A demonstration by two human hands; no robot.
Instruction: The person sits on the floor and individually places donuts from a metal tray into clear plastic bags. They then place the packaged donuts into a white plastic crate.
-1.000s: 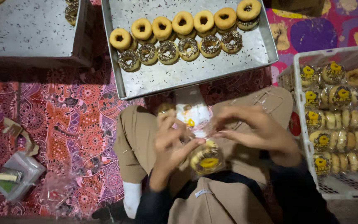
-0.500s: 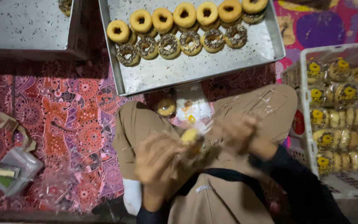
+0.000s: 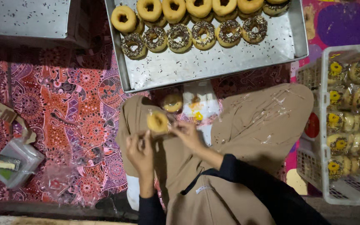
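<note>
head-worn view, straight down (close), over lap

A red patterned cloth (image 3: 63,108) with floral and curling motifs covers the floor on the left. At the far right lies a mat (image 3: 338,25) in pink with a large purple patch. Along the near edge runs a dark strip of bare floor (image 3: 55,208). The light is dim and warm, with deep shadow at the far left.

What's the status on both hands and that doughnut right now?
Left hand and right hand both gripping one wrapped doughnut above the lap. Metal tray of doughnuts ahead, white crate to the right. Nothing obstructing.
</note>
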